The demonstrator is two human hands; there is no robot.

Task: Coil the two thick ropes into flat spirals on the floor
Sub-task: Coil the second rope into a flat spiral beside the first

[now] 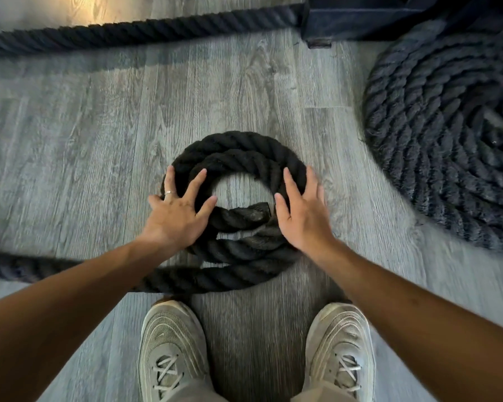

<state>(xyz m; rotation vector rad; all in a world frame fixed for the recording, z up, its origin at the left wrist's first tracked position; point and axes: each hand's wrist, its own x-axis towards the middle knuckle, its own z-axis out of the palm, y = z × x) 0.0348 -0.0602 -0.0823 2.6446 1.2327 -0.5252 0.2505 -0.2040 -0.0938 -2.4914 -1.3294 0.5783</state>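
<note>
Head view, rope tail: thick black twisted rope runs along grey wood-plank floor from the left edge.
Left hand: flat on small coil's left side, fingers spread.
Small coil: two loose turns, centre.
Right hand: flat on coil's right side, fingers apart.
Finished flat spiral of dark rope: far right.
</note>
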